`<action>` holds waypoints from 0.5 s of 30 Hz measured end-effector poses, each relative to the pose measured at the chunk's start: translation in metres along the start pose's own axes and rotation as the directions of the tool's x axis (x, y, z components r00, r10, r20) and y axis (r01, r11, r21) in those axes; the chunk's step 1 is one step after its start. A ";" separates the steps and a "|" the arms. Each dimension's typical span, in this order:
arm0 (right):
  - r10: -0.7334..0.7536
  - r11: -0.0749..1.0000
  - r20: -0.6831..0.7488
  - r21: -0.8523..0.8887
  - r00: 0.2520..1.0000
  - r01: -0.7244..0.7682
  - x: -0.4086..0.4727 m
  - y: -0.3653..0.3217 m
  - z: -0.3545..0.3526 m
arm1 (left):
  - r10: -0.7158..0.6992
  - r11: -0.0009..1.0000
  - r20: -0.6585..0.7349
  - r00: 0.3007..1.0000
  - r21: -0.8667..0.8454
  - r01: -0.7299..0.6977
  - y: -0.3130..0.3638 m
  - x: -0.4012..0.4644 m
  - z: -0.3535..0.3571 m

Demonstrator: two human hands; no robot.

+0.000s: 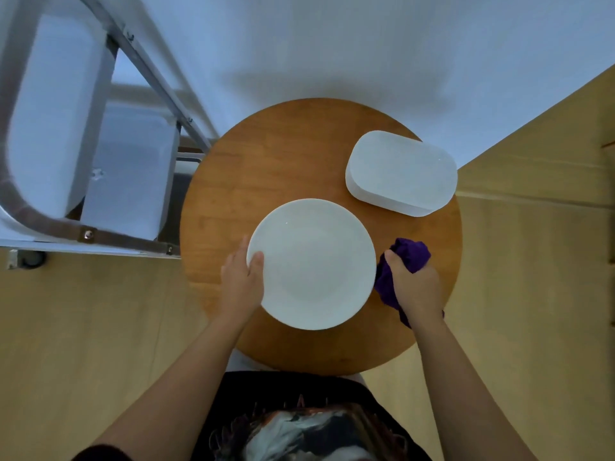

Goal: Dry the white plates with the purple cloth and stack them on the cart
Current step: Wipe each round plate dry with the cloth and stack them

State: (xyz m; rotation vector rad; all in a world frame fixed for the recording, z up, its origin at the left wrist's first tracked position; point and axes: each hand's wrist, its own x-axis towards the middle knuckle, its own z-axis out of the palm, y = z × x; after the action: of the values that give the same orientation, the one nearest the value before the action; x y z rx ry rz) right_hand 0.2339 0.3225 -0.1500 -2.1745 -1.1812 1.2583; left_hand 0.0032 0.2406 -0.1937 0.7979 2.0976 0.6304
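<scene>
Fingers of left hand [240,277] grip round plate [311,263], mostly hidden beneath; right hand [414,286] clutches purple cloth [404,266].

round plate [311,264] on table [266,154] front | stack [401,173] behind-right | cart [83,128] left

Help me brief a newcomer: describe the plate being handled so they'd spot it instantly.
Find the round wooden table. The round white plate is at its near edge, gripped by the left hand. Unlike the rounded-rectangular white stack behind, it is circular and single.
</scene>
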 end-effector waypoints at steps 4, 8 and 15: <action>0.028 0.992 0.103 0.121 0.994 -0.041 0.006 0.004 0.018 | -0.019 0.984 0.016 1.000 -0.179 0.022 0.005 -0.001 0.007; 0.071 0.960 0.255 0.245 0.964 -0.136 0.010 0.011 0.031 | -0.102 0.871 0.158 0.982 -0.464 0.165 0.005 0.004 0.001; 0.130 0.877 0.483 0.351 0.866 -0.328 0.017 0.020 0.034 | -0.075 0.692 0.357 0.931 -0.654 0.306 0.002 0.013 0.001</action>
State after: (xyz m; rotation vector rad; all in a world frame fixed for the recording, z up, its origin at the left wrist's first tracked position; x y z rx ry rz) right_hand 0.2195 0.3213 -0.1896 -1.7863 -0.6902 1.9931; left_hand -0.0017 0.2512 -0.1991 0.2001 1.4401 1.0283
